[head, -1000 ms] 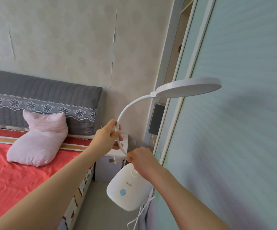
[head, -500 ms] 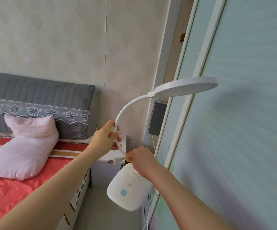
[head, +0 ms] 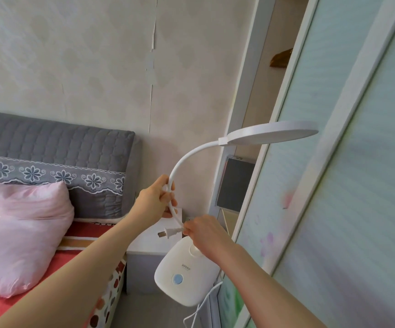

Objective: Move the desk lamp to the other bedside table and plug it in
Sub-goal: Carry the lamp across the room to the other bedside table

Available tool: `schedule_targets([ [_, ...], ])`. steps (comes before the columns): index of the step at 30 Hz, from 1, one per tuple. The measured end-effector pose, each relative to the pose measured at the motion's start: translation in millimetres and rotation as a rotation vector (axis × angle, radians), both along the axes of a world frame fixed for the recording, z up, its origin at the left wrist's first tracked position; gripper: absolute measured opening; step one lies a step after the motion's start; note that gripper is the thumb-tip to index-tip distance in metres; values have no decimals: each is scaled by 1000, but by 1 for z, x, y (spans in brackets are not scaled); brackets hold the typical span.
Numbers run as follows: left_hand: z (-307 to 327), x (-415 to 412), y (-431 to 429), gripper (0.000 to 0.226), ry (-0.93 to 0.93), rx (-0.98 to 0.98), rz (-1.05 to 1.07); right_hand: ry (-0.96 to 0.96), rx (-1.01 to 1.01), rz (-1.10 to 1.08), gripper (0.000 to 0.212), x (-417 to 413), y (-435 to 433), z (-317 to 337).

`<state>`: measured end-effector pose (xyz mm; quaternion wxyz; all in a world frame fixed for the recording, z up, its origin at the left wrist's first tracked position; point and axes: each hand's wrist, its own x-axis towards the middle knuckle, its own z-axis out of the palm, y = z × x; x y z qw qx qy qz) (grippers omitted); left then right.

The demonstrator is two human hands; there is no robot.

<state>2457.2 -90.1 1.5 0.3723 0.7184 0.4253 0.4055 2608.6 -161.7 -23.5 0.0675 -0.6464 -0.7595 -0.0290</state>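
Bedroom, narrow gap between bed and a sliding wardrobe door. Nearest: two bare forearms reaching forward. White cord hangs below the lamp base toward the floor. Desk lamp is held in the air, base tilted with its blue button facing the camera, above the floor and in front of the white bedside desk. Right hand closed around the bottom of the lamp neck just over the base, fingers also pinching the white plug, prongs pointing left. Left hand higher up, fingers wrapped around the curved neck. Round lamp head sticks out to the right, level, in front of the wardrobe door. Desk sits in the corner between bed and wardrobe, below the hands. Farther left: pink pillow on the red bedding, against a grey quilted headboard with flower trim. Behind it, pale wallpaper with a split seam.
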Motion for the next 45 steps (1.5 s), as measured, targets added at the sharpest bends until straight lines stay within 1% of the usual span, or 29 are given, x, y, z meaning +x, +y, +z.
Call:
schedule_targets([
  [5,-3,1,45,33,-5,-19,-8,-26,-3,8,20,0,43,-2],
  [13,-6,25,101,31,-16,-50,5,15,-42,3,19,26,105,-7],
  [20,-11,66,157,29,-12,-82,45,26,-72,43,18,69,175,-20],
  [29,-20,120,230,18,-17,-124,132,23,-61,118,19,128,261,-28],
  [34,-28,139,267,28,1,-128,161,30,-59,150,18,148,305,-40],
  [40,-38,148,318,30,19,-143,169,19,-76,151,18,157,358,-51],
  [45,-47,150,359,16,49,-178,159,0,-84,130,16,155,395,-62],
])
